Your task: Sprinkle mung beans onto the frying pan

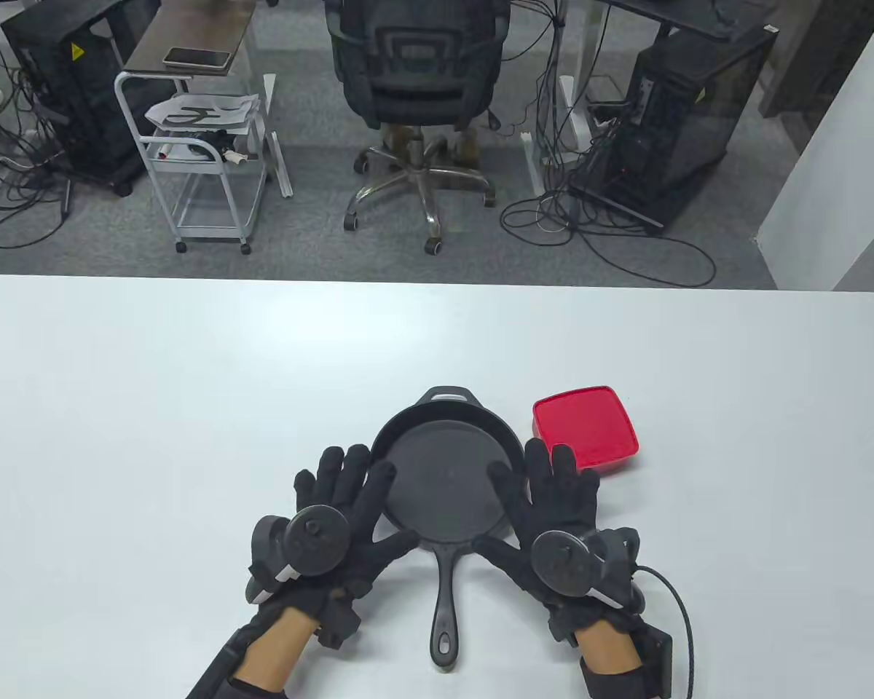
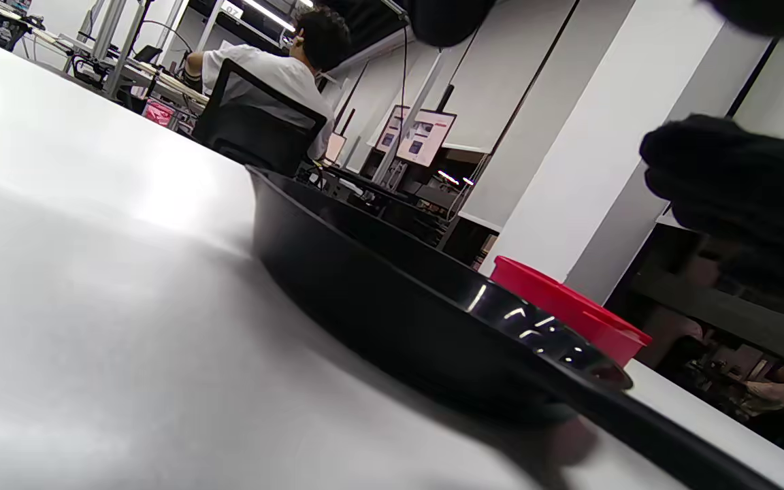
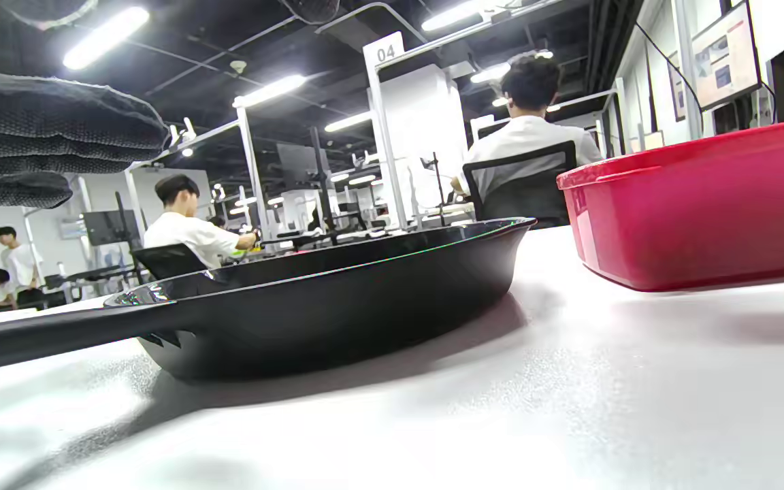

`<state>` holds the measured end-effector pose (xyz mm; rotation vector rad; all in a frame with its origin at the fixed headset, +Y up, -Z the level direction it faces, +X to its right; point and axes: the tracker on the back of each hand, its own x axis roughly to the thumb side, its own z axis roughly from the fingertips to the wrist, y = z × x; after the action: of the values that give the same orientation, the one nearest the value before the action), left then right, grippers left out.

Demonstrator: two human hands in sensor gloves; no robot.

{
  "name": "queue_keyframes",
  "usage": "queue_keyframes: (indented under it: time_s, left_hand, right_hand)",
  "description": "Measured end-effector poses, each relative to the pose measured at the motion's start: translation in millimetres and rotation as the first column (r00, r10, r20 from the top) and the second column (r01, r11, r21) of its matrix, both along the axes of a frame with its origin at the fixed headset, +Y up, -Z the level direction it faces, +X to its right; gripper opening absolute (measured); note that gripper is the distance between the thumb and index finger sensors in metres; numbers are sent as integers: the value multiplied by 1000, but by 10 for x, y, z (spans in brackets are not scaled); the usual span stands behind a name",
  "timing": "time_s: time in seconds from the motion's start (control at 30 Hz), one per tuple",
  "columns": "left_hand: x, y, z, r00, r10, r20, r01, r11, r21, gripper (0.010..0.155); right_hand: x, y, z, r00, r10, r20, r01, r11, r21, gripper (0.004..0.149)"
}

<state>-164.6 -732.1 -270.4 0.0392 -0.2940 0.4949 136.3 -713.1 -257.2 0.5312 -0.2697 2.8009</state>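
A black frying pan (image 1: 446, 484) lies on the white table (image 1: 153, 408), its long handle (image 1: 445, 619) pointing toward the near edge. The pan looks bare inside; no beans show. A red lidded box (image 1: 585, 426) sits just right of the pan. My left hand (image 1: 349, 510) lies flat and spread at the pan's left rim, holding nothing. My right hand (image 1: 546, 510) lies flat and spread at the pan's right rim, holding nothing. The pan (image 2: 392, 306) and the red box (image 2: 569, 309) show in the left wrist view. The pan (image 3: 337, 299) and the box (image 3: 698, 211) show in the right wrist view.
Beyond the table's far edge stand an office chair (image 1: 419, 87), a white cart (image 1: 204, 153) and computer towers (image 1: 688, 109) with cables on the floor. People sit at desks (image 3: 181, 228) in the background of the wrist views.
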Motion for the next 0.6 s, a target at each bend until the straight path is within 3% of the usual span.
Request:
queue_keyframes:
  time_s: [0.47,0.6]
  left_hand:
    - [-2,8,0,1000,1,-2,-1,1000,-10,96]
    - [-23,22,-3,1000,13,-11,-13,1000,-13,96]
  right_hand:
    - [25,-37,-35,1000,-3,-7,3,999,-45,85]
    - [87,-17,-107,999,-26,-29,22,990,-139,86]
